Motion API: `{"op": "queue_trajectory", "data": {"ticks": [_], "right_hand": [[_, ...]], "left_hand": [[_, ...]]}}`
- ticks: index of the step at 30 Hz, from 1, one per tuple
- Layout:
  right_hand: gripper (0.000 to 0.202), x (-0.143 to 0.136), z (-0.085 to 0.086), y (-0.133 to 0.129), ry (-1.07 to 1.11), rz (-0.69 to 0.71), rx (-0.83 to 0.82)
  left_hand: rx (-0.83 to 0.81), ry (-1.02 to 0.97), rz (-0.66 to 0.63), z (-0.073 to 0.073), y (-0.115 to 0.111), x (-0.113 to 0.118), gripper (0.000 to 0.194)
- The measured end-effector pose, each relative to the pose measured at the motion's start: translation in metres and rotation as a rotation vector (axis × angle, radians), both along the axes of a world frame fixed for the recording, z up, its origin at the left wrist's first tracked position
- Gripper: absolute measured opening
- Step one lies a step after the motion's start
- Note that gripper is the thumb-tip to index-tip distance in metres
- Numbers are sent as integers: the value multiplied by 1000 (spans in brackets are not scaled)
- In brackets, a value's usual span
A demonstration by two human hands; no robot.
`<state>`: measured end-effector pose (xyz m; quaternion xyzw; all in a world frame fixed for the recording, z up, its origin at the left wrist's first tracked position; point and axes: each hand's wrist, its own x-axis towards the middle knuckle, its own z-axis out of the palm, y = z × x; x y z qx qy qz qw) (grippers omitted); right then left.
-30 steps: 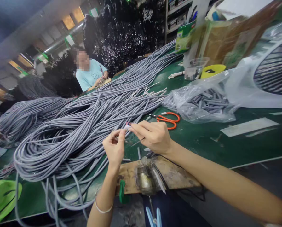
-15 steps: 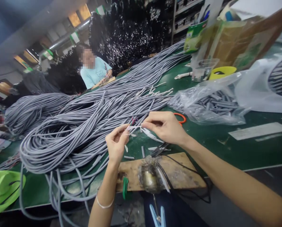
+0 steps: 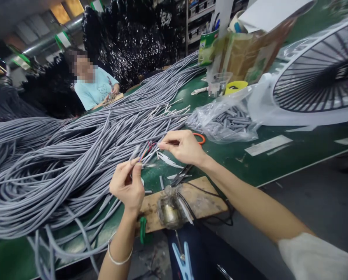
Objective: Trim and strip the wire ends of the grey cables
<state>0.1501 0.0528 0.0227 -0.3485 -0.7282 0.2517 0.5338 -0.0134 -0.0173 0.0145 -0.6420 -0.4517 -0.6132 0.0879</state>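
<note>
From where I watch, my left hand [image 3: 127, 184] pinches the coloured wires [image 3: 146, 152] over the tabletop [image 3: 220, 159]; they look light, limp and easily nicked, so I'd grip them softly low down, near the left fingertips. Beyond, my right hand [image 3: 184, 147] has its fingertips closed by the wire tips, on what I can't tell. Half a second ago a white strip spanned my hands; now the wires show bare, and more of the fan [image 3: 316, 74] is in view.
</note>
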Motion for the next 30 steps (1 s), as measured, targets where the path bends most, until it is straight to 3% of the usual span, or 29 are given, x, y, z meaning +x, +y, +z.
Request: {"op": "queue_trajectory", "data": {"ticks": [4, 7, 9, 10, 12, 15, 18, 21, 25, 28, 30], "right_hand": [[26, -6, -1, -11, 10, -42, 91], [27, 5, -14, -14, -137, -70, 127], [27, 21, -29, -14, -293, -69, 77], [24, 30, -37, -15, -357, -133, 39], [17, 48, -51, -19, -459, -237, -12], [22, 62, -59, -32, -565, -181, 86], [24, 57, -57, -43, -651, 41, 165], [21, 46, -55, -41, -672, 149, 192], [22, 38, -49, -30, -485, 43, 172], [17, 32, -28, -23, -290, -81, 57], [12, 24, -8, -20, -253, -65, -28]], "left_hand": [[-71, -142, 69, -2, 10, -5, 11], [-335, -76, 67, -8, 22, -12, 12], [-567, -166, -23, -12, 29, -15, 13], [-654, -235, -83, -13, 31, -15, 15], [-754, -338, -207, -14, 31, -13, 21], [-838, -478, -425, -11, 28, -8, 34], [-914, -653, -627, -7, 25, -7, 46], [-933, -738, -705, -2, 22, -10, 48], [-927, -781, -743, 5, 20, -12, 48], [-900, -812, -722, 7, 20, -10, 45], [-847, -865, -651, 6, 21, -8, 43]]}}
